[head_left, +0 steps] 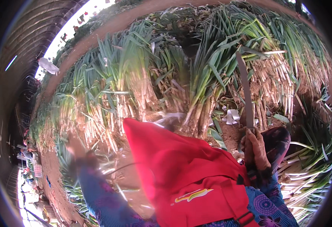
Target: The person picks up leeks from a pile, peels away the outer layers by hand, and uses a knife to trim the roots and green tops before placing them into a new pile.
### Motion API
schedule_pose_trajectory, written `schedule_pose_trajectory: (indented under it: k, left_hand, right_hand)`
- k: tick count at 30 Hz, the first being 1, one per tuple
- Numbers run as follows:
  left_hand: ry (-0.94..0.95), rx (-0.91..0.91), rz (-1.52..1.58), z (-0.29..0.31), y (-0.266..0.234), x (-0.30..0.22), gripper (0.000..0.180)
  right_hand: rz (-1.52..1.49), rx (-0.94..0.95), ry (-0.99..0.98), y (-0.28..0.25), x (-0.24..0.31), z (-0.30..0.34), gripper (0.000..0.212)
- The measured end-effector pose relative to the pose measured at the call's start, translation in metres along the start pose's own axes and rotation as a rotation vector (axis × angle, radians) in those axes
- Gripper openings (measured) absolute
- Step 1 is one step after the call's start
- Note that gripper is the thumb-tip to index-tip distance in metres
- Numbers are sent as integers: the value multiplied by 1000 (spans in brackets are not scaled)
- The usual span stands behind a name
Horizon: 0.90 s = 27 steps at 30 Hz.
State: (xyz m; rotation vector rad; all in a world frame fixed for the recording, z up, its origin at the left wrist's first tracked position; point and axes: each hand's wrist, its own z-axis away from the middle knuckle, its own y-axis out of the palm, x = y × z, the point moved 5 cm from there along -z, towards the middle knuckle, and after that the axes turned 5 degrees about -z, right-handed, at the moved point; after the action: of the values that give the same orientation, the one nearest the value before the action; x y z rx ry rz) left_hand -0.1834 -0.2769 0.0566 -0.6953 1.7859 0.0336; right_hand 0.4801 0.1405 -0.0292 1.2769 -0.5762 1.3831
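Observation:
My right hand (256,148) grips the handle of a long knife (245,90), its blade pointing up over the piled green onions (211,75). My left hand (77,149) is blurred at the lower left, reaching toward the white stalks of the green onions; I cannot tell whether it holds anything. A red apron (181,170) covers my front between the two arms. Blue patterned sleeves cover both forearms.
Big heaps of green onions with white stalks and roots lie all around on brown soil (230,134). More cut onions (310,170) lie at the right. A scrap of white paper (232,116) lies by the stalks. People stand far off at the left edge.

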Motion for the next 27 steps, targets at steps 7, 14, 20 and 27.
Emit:
schedule_pose_trajectory:
  k: [7, 14, 20, 27]
  left_hand:
    - [705, 260, -224, 107, 72, -157, 36]
    - [1006, 402, -558, 207, 137, -204, 27]
    - [812, 700, -701, 254, 204, -156, 29]
    - [656, 901, -495, 311, 269, -130, 31]
  right_hand:
    - [36, 142, 14, 4, -9, -5, 34]
    - [180, 237, -49, 31, 34, -13, 31]
    - [262, 369, 145, 67, -7, -71, 31]
    - [231, 282, 486, 62, -144, -150, 30]
